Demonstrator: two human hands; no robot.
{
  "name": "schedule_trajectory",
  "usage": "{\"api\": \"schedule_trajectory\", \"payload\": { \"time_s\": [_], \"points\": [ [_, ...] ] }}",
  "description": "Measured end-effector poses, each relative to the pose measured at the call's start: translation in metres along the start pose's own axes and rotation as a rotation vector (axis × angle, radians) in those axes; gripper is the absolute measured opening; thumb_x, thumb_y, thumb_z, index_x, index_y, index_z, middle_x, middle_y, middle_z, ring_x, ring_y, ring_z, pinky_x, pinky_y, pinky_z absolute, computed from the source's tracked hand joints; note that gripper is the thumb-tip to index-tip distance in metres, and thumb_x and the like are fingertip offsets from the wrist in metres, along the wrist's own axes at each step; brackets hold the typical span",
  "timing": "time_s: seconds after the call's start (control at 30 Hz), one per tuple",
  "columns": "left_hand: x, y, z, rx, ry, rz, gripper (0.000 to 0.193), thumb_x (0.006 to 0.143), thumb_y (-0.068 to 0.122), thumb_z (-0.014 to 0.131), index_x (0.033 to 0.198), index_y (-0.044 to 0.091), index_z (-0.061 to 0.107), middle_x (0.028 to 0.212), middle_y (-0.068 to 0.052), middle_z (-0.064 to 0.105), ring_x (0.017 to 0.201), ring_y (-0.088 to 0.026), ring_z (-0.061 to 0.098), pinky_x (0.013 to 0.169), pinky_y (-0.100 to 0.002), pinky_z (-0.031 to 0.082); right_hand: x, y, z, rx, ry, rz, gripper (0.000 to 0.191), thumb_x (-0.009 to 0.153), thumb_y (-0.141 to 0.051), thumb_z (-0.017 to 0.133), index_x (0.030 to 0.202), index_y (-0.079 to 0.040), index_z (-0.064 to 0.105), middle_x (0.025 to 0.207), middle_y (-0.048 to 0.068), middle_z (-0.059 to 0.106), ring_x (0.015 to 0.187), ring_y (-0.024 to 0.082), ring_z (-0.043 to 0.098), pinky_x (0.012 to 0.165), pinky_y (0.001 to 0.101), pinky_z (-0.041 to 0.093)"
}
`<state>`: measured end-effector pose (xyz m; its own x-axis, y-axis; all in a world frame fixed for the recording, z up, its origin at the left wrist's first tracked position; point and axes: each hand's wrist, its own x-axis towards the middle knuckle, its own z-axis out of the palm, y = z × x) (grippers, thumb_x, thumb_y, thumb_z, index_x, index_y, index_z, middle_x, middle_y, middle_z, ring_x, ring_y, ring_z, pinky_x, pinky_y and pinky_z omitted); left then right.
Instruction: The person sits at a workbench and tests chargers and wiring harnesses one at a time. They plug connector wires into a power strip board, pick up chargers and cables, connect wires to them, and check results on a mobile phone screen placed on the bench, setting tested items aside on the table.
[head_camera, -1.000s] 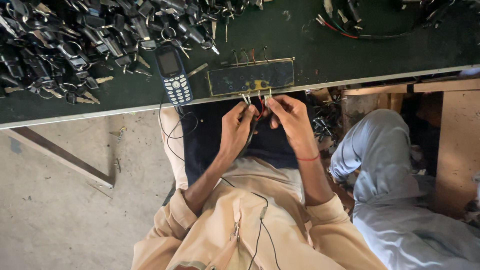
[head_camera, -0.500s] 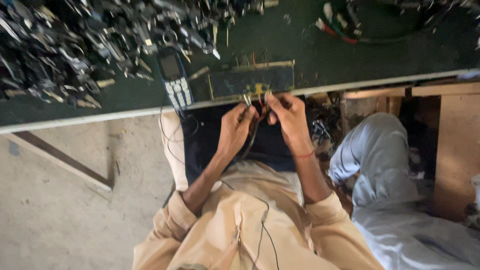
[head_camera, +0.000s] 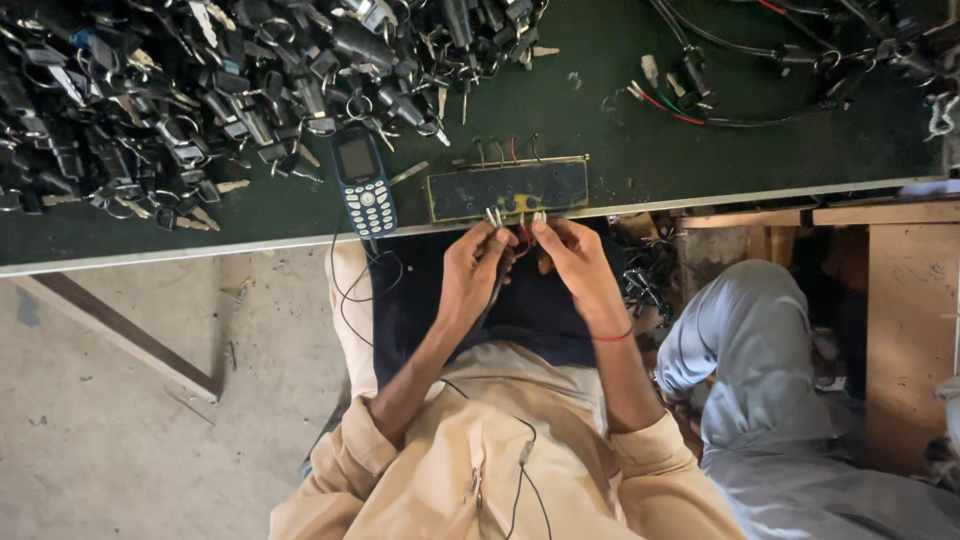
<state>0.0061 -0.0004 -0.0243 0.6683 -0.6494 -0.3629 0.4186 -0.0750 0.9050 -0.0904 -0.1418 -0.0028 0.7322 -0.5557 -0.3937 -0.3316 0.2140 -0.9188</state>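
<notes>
Left hand (head_camera: 472, 268) and right hand (head_camera: 575, 265) are held together at the bench's near edge, fingers pinched on small metal connectors (head_camera: 494, 215) with a red wire between them; these hang off the near edge of a dark board (head_camera: 508, 189), kept close for fine work. A blue keypad phone (head_camera: 364, 180) is laid just left of the board, its cord dropped over the edge. Keys and fobs (head_camera: 200, 90) are heaped at the far left corner, cables (head_camera: 760, 70) far right. Green bench (head_camera: 600, 80), concrete floor (head_camera: 110, 440), another person's grey sleeve (head_camera: 750, 350) at right.
</notes>
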Motion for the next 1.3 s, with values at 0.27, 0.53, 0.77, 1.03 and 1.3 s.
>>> {"api": "schedule_trajectory", "payload": {
  "time_s": [0.27,0.53,0.77,1.03,1.3],
  "points": [
    [-0.004,-0.010,-0.004,0.077,-0.057,0.118,0.027,0.108,0.022,0.059,0.094,0.001,0.069,0.072,0.000,0.062,0.064,-0.006,0.054,0.056,-0.025,0.044,0.006,0.009,0.000,0.088,0.007,-0.069,0.029,0.104,-0.025,0.064,0.101,0.002,0.075,0.083,0.002,0.071,0.063,0.006,0.054,0.056,0.0226,0.043],
    [-0.004,-0.007,-0.001,0.097,-0.098,0.057,0.028,0.106,0.021,0.058,0.087,0.001,0.066,0.066,0.000,0.059,0.058,-0.005,0.055,0.053,-0.024,0.048,0.005,0.004,0.000,0.105,-0.011,-0.082,0.031,0.103,-0.027,0.066,0.102,0.002,0.076,0.086,0.002,0.072,0.064,0.006,0.057,0.056,0.0224,0.044],
    [-0.001,-0.006,-0.004,0.181,-0.025,0.069,0.028,0.104,0.021,0.060,0.087,0.001,0.067,0.061,-0.001,0.058,0.055,-0.006,0.052,0.049,-0.026,0.043,0.008,0.011,-0.003,0.108,0.001,-0.051,0.031,0.103,-0.027,0.067,0.096,0.001,0.075,0.082,0.002,0.071,0.062,0.006,0.056,0.055,0.0232,0.045],
    [0.001,0.002,-0.003,0.396,0.149,0.260,0.030,0.101,0.022,0.065,0.082,-0.001,0.067,0.060,-0.005,0.056,0.055,-0.008,0.048,0.050,-0.030,0.040,0.009,0.011,0.000,0.093,0.003,-0.062,0.030,0.100,-0.029,0.067,0.093,-0.001,0.076,0.078,0.002,0.071,0.061,0.006,0.057,0.055,0.0232,0.045],
    [-0.005,0.015,-0.002,0.382,0.045,0.215,0.030,0.100,0.021,0.065,0.080,-0.001,0.068,0.053,-0.005,0.052,0.049,-0.008,0.048,0.046,-0.031,0.038,0.009,0.009,0.000,0.087,0.024,-0.044,0.032,0.100,-0.031,0.069,0.092,-0.001,0.076,0.075,0.001,0.069,0.061,0.007,0.056,0.056,0.0238,0.044]
  ]
}}
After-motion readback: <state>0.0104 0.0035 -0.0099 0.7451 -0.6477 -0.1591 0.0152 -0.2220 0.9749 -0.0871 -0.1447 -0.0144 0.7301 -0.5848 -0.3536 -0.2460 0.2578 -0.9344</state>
